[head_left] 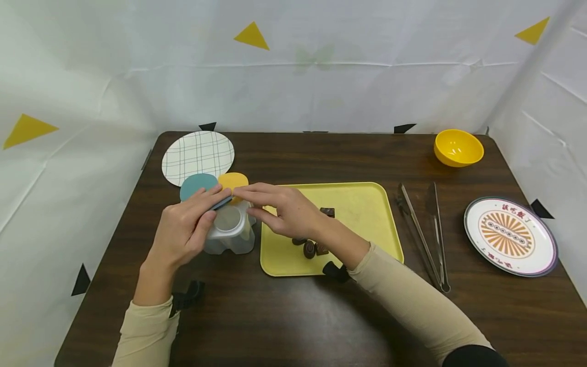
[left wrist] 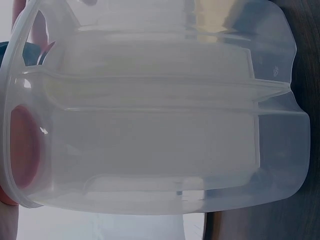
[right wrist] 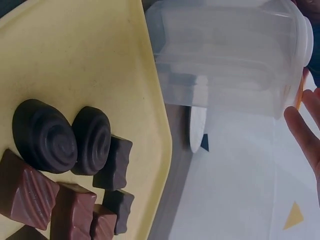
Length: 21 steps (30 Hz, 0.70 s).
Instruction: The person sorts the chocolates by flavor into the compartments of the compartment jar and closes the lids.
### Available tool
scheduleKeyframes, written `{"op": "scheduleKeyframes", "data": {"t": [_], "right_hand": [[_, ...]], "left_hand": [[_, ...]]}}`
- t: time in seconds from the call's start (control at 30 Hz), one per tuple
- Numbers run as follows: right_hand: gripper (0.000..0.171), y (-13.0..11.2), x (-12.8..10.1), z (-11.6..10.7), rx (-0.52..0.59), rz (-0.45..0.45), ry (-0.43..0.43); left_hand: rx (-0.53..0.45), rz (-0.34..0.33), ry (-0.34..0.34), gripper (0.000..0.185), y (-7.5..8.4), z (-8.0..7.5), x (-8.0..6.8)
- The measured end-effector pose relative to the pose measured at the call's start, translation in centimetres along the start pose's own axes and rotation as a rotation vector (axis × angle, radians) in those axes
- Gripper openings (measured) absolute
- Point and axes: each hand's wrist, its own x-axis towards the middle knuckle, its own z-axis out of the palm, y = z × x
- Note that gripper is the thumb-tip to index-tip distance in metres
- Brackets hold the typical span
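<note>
A translucent plastic container [head_left: 236, 239] with coloured flip lids stands left of the yellow tray. Its teal lid [head_left: 194, 184] and yellow lid [head_left: 236, 179] are raised at the back. My left hand [head_left: 183, 229] pinches a dark blue lid [head_left: 222, 203], tilted up above the round opening [head_left: 227, 219] at the front. From the other side my right hand [head_left: 286, 211] reaches over the container, its straight fingers right at the lids. In the left wrist view the container wall [left wrist: 150, 140] fills most of the picture, and a reddish patch [left wrist: 25, 150] shows near its top.
Several dark and brown chocolates [right wrist: 45, 135] lie on the yellow tray [head_left: 353, 204]. Metal tongs [head_left: 424, 244] lie right of it. A patterned plate [head_left: 509, 237] and yellow bowl [head_left: 458, 148] are at the right; a checked plate [head_left: 197, 155] sits behind the container.
</note>
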Motion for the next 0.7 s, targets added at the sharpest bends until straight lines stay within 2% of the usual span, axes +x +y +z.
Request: {"op": "scheduleKeyframes", "data": {"t": [0.17, 0.33, 0.5, 0.6, 0.7], "right_hand": [[0.043, -0.2, -0.7, -0.4, -0.038, 0.016, -0.002], [0.040, -0.3, -2.0, -1.3, -0.101, 0.089, -0.032], [0.040, 0.0, -4.2, -3.3, -0.115, 0.212, -0.035], [0.040, 0.1, -5.9, -4.9, -0.140, 0.310, -0.004], [0.041, 0.2, -8.1, -6.5, -0.212, 0.430, 0.054]], "left_hand": [[0.003, 0.000, 0.006, 0.047, 0.0, 0.0, 0.1], [0.004, -0.005, 0.005, 0.046, 0.0, 0.0, 0.1], [-0.005, 0.002, 0.016, 0.048, 0.0, 0.0, 0.2], [-0.009, 0.002, 0.021, 0.048, 0.0, 0.0, 0.2], [-0.008, -0.002, 0.023, 0.048, 0.0, 0.0, 0.1]]}}
